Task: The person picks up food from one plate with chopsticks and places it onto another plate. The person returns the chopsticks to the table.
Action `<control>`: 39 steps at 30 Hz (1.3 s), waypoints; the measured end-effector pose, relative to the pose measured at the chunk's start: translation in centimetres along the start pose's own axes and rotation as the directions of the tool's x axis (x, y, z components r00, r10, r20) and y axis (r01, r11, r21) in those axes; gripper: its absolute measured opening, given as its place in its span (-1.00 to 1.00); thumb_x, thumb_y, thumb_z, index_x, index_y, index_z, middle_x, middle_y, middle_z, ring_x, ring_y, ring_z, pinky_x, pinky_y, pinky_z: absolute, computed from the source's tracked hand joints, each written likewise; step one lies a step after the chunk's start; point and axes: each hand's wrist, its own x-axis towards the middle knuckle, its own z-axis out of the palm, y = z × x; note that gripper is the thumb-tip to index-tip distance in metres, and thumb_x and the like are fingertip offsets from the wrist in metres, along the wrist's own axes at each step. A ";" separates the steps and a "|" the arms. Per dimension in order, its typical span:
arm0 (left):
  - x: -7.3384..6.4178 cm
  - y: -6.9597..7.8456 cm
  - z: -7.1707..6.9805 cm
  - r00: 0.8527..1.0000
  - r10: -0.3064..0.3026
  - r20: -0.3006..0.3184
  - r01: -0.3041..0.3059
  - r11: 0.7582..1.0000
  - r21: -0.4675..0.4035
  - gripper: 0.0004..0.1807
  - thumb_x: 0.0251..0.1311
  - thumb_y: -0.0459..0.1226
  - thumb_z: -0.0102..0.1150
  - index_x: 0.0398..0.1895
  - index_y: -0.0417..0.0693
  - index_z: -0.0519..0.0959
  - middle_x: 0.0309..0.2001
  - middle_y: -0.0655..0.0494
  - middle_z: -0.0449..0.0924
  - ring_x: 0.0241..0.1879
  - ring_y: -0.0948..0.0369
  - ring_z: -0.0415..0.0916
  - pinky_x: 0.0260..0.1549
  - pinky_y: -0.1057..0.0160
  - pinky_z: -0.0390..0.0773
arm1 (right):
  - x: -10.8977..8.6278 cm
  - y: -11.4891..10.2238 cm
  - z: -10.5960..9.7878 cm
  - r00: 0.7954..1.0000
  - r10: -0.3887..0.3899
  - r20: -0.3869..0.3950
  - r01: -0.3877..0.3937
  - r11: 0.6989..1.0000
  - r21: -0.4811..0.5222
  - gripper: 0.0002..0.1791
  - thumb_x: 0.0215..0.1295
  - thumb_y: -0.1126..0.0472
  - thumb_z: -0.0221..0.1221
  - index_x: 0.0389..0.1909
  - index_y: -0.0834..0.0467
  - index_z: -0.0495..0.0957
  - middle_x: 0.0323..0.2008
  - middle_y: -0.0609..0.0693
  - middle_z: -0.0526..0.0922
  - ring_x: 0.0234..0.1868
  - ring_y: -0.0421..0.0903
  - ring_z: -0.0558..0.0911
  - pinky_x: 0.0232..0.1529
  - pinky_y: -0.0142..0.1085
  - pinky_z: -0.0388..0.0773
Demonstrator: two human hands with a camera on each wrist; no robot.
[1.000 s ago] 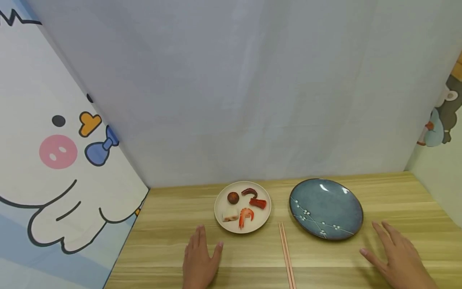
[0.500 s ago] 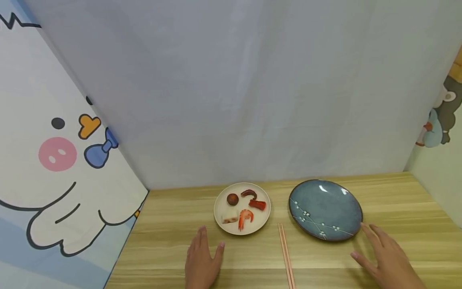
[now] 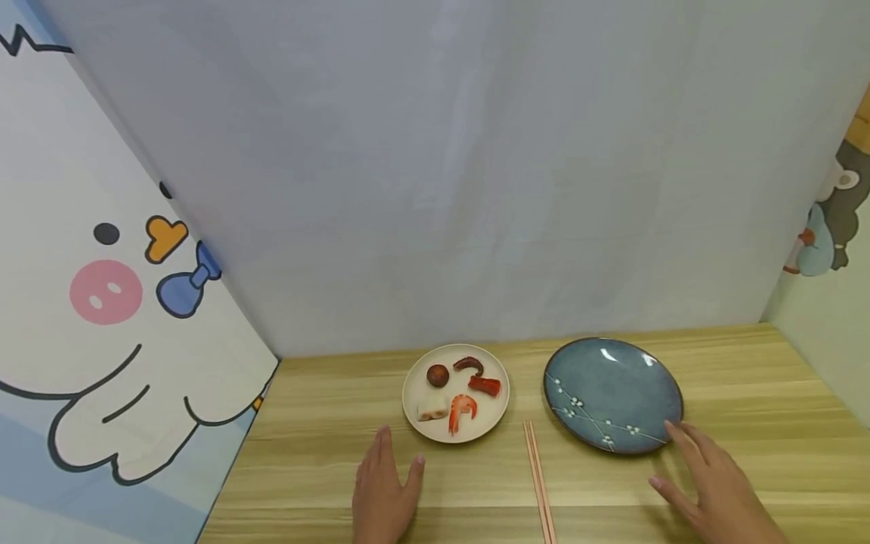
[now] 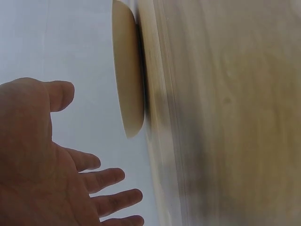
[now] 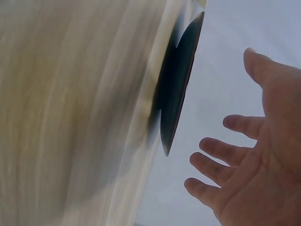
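Pale, striped wood grain across the whole table (image 3: 306, 453). Just in from its far edge, slightly left of that edge's middle, a small cream plate (image 3: 489, 417) with five pieces of food: toward the plate's far left edge, a dark brown ball (image 3: 438, 375); at the far edge, a dark curled tentacle (image 3: 469, 364); toward the right edge, a red stick (image 3: 485, 386); toward the near edge, an orange-and-white shrimp (image 3: 462, 408); beside it on the near left, a white piece (image 3: 433, 409) with a browned side. Toward the table's far right corner, a larger blue plate (image 3: 615, 389), dark-rimmed, with white blossom sprigs. From between the plates toward the table's near side, a pair of pinkish chopsticks (image 3: 537, 480), side by side.

Near the cream plate's near left edge, the left hand (image 3: 384, 495), raised above the table, fingers straight and thumb well out. Just beside the blue plate's near right rim, the right hand (image 3: 717, 487), fingers loosely extended and wide apart, thumb out toward the chopsticks; contact with the rim impossible to tell. Beyond the table's far edge, a grey-white curtain (image 3: 442, 189).
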 end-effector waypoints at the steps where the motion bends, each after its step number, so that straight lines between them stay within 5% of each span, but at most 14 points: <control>1: 0.0 0.0 0.0 1.000 0.000 -0.003 0.000 1.000 -0.001 -0.16 0.44 -0.01 0.26 0.54 -0.41 0.28 0.49 -0.39 0.32 0.45 -0.31 0.31 0.44 -0.38 0.35 | 0.1 -0.1 0.0 1.000 0.000 0.003 0.000 1.000 0.000 -0.17 0.23 -0.04 0.51 0.31 0.41 0.44 0.17 0.46 0.51 0.12 0.46 0.53 -0.02 0.35 0.55; 17: 0.2 0.4 0.5 1.000 -0.015 0.003 0.015 0.999 -0.043 -0.15 0.44 -0.02 0.26 0.55 -0.42 0.25 0.50 -0.41 0.31 0.45 -0.33 0.30 0.45 -0.36 0.35 | 0.7 -2.7 0.5 0.998 -0.007 0.059 0.007 1.000 0.013 -0.17 0.14 0.04 0.57 0.31 0.41 0.48 0.19 0.47 0.53 0.13 0.46 0.56 0.01 0.41 0.59; 27: 0.3 0.7 0.9 0.999 -0.043 0.012 0.044 0.998 -0.049 -0.15 0.45 -0.01 0.26 0.58 -0.36 0.24 0.50 -0.39 0.31 0.46 -0.32 0.30 0.38 -0.38 0.44 | 0.7 -3.3 1.6 0.993 -0.114 -0.029 0.115 0.992 0.054 -0.17 0.10 0.04 0.59 0.30 0.34 0.48 0.17 0.39 0.54 0.08 0.41 0.61 -0.06 0.35 0.65; 39: 0.2 0.9 1.1 0.996 -0.084 0.034 0.087 0.992 -0.091 -0.14 0.46 -0.02 0.26 0.60 -0.32 0.20 0.51 -0.40 0.28 0.48 -0.33 0.27 0.29 -0.46 0.47 | 0.6 -4.9 2.7 0.990 -0.142 0.007 0.141 0.989 0.052 -0.12 0.00 0.11 0.63 0.33 0.31 0.49 0.19 0.36 0.57 0.12 0.33 0.63 -0.04 0.30 0.71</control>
